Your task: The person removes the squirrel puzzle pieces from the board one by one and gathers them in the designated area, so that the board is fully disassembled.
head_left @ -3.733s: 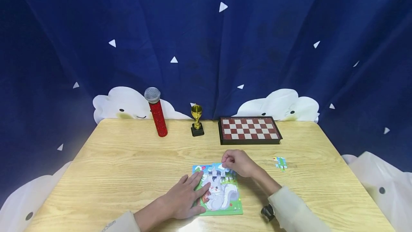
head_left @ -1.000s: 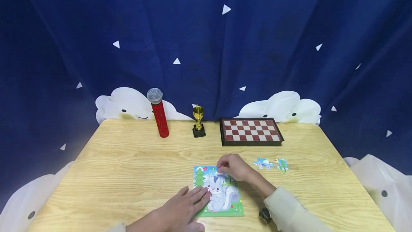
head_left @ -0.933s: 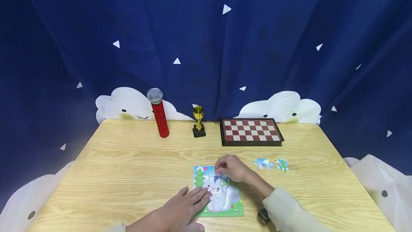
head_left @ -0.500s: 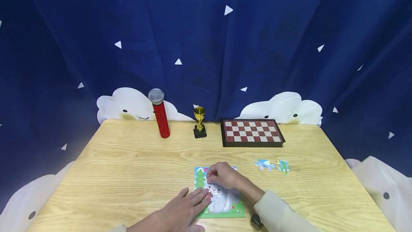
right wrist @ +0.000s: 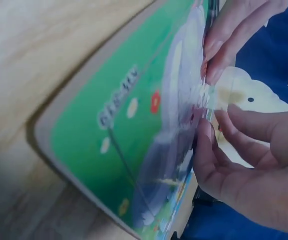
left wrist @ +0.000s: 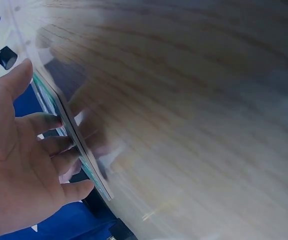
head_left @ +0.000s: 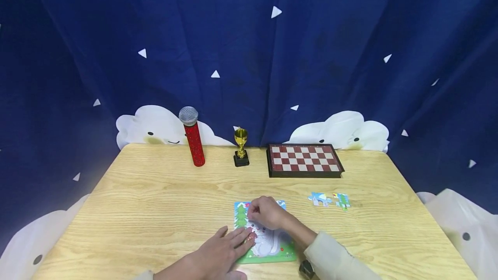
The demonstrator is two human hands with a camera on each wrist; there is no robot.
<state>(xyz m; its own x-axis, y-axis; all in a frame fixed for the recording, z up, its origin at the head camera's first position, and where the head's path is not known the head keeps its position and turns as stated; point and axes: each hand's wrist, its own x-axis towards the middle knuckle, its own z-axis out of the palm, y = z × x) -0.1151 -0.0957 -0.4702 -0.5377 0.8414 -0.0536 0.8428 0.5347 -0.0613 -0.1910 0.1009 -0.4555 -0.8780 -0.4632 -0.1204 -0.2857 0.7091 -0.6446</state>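
Observation:
A squirrel jigsaw puzzle (head_left: pixel 285 252) with a green border lies near the table's front. My left hand (head_left: pixel 218 249) rests on its left side, fingers extended over the squirrel's front; the left wrist view shows this hand (left wrist: pixel 23 150) along the board's edge. My right hand (head_left: pixel 268 213) is bent over the upper middle of the puzzle, fingertips down by the squirrel's head. Seen from the right wrist, the thumb and fingers of this hand (right wrist: pixel 254 155) are bent close to the board (right wrist: pixel 108 135); whether they pinch a piece is unclear. The hand hides part of the picture.
Two small groups of joined puzzle pieces, one blue (head_left: pixel 320 199) and one with a green tree (head_left: pixel 342 201), lie right of the puzzle. A red microphone (head_left: pixel 195 144), a gold trophy cup (head_left: pixel 241 146) and a checkered board (head_left: pixel 305 159) stand along the back edge.
A blue group of pieces now lies beside the tree group on the right. My right hand has since moved left and nearer across the puzzle's top; my left hand has shifted slightly nearer.

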